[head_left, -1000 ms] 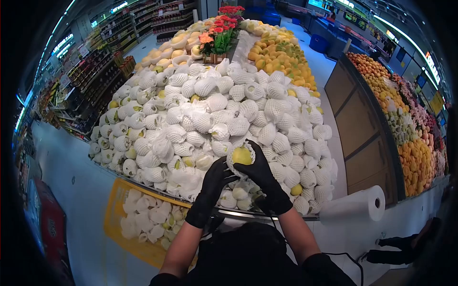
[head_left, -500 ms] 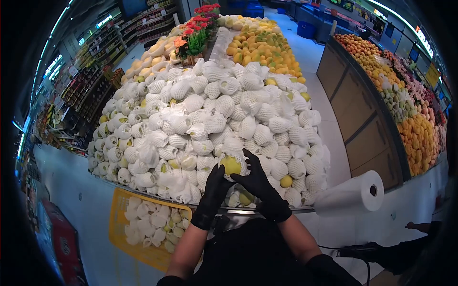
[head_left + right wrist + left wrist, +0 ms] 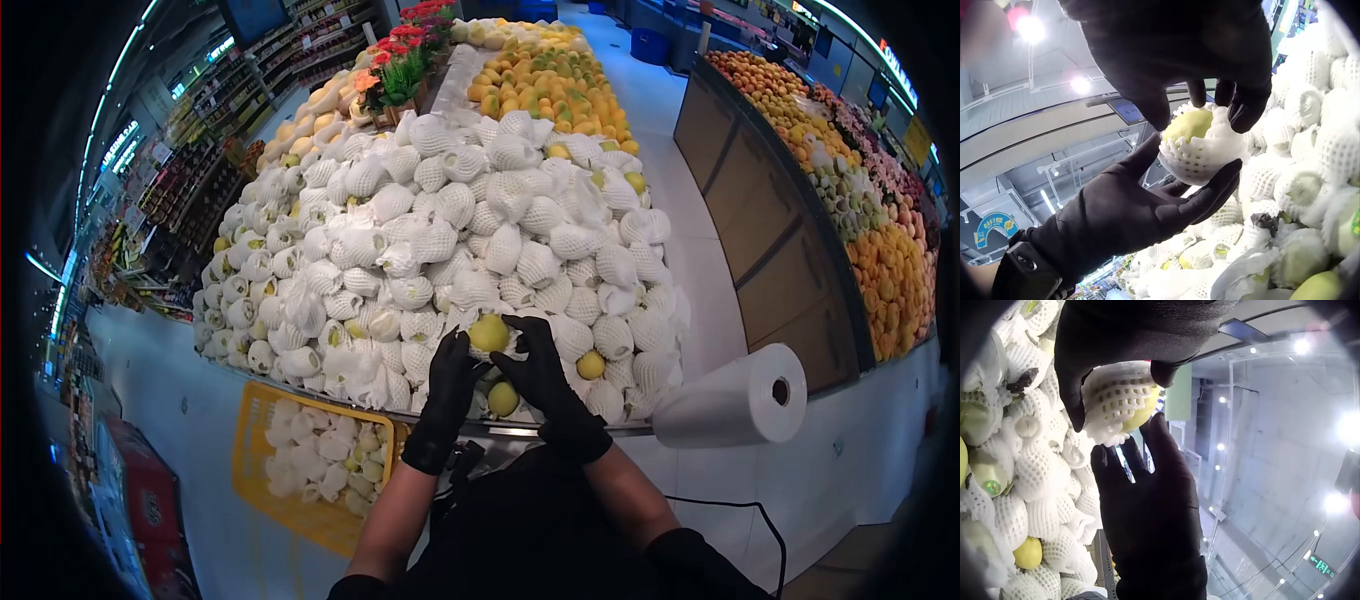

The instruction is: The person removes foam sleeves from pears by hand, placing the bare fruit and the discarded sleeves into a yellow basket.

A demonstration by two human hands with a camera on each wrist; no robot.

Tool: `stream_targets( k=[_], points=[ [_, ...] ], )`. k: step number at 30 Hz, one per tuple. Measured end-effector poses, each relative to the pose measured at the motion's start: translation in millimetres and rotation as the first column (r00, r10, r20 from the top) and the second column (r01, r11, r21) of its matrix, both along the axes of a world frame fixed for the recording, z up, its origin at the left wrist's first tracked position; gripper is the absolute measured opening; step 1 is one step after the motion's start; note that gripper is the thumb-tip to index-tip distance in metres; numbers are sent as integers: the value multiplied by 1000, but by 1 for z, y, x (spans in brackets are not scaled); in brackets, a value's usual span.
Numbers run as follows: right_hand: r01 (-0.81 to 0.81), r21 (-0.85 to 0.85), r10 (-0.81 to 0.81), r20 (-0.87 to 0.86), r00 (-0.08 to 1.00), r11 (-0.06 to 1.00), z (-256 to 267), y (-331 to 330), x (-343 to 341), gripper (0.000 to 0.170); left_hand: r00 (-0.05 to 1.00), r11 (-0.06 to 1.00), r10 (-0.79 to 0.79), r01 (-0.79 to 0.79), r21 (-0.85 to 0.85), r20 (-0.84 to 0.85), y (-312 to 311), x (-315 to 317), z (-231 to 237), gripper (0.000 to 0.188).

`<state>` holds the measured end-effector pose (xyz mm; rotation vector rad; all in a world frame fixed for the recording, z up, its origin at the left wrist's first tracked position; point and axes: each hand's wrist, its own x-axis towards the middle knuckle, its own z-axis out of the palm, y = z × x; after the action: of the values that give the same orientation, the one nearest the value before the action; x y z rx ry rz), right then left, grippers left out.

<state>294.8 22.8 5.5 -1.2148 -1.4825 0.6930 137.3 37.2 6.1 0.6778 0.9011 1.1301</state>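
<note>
A yellow-green round fruit [image 3: 489, 333] sits between the two black-gloved hands, above the heaped fruit. The left hand [image 3: 450, 388] curves its fingers and thumb round one side; the right hand [image 3: 541, 378] holds the other side. White foam net [image 3: 1194, 164] wraps the fruit's lower part in the right wrist view, where bare skin shows on top. There, the right hand [image 3: 1179, 47] grips from above and the left hand [image 3: 1125, 206] cups it from below. In the left wrist view the netted fruit [image 3: 1125, 403] lies between the left hand [image 3: 1138, 331] and the right hand [image 3: 1150, 519].
Foam-netted fruits [image 3: 340, 245] fill the stand. A bare fruit [image 3: 503, 398] lies close below the hands, another [image 3: 591, 365] to their right. A yellow crate [image 3: 243, 440] stands at lower left. A plastic bag roll [image 3: 720, 400] is at the stand's right corner.
The head view has shifted. Both hands stay round the fruit, and more of its bare skin shows between them. The bare fruit below the hands shows more clearly.
</note>
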Motion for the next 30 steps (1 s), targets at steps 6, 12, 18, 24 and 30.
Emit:
stream_targets(
  k=[6,12,18,24,30],
  points=[
    [56,75,-60,53,997,996,-10,-3,6,58,999,999,-24,25,38,-33,-7,7,6,38],
    [63,71,-68,82,994,996,-11,-7,4,55,986,1000,-4,7,15,-168,-9,4,3,34],
    [40,98,-48,79,996,994,-11,-13,-6,53,938,984,159,-126,124,-309,-13,4,-3,31],
    [21,85,-27,75,997,996,-18,-14,-9,51,791,935,313,-158,319,-526,-11,-4,-17,27],
    [-18,-76,13,-71,997,997,-32,-14,-17,61,759,913,348,-140,384,-551,-16,-10,-16,18]
  ],
)
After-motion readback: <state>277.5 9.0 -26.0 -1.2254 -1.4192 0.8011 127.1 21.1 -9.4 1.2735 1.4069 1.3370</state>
